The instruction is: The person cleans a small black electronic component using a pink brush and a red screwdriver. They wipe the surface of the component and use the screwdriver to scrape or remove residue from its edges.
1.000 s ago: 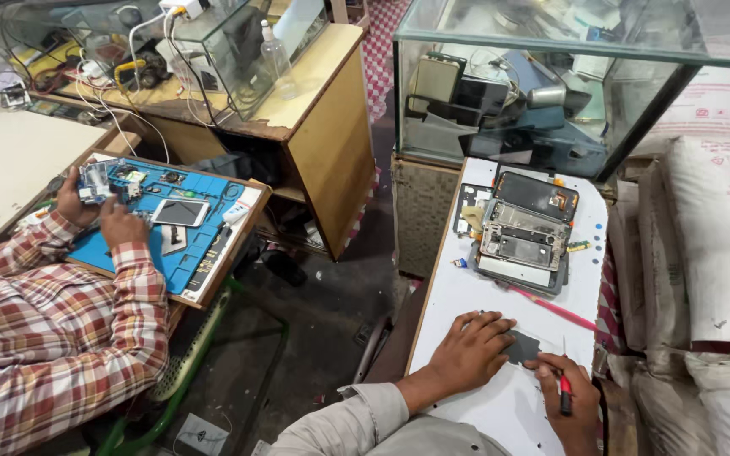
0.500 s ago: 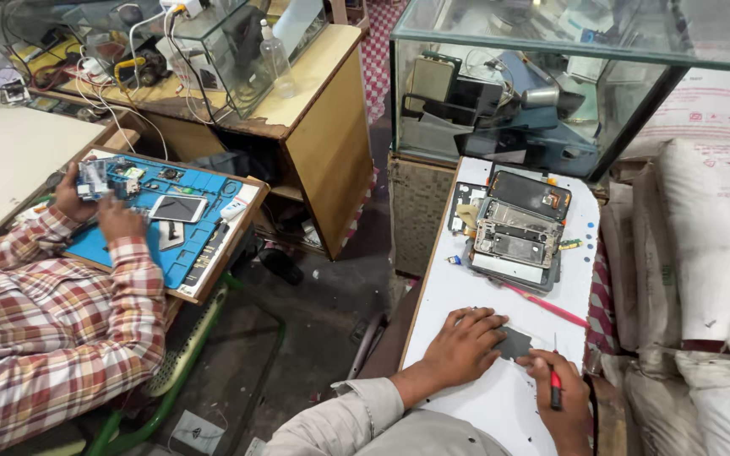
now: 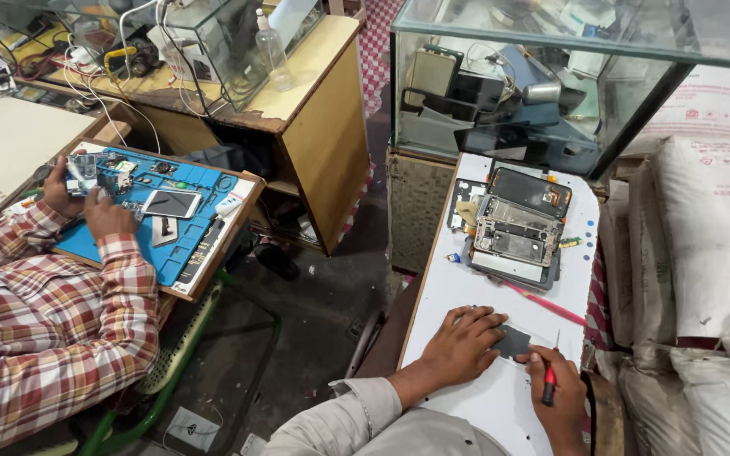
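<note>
Left hand (image 3: 464,344) flat, fingers spread, pinning dark part (image 3: 513,341) to white counter (image 3: 500,405), lower right of frame. Right hand (image 3: 561,397) grips red screwdriver (image 3: 550,384), tip just beside part. Opened phone (image 3: 517,224) above, well apart.

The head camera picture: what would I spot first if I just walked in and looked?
Probably the opened phone with its insides showing, lying at the far end of the white board. Nearer, the person's left hand presses on a small dark flat part while the right hand holds a red-handled screwdriver beside it. Off to the left, another person in a checked shirt works over a bright blue mat.
</note>
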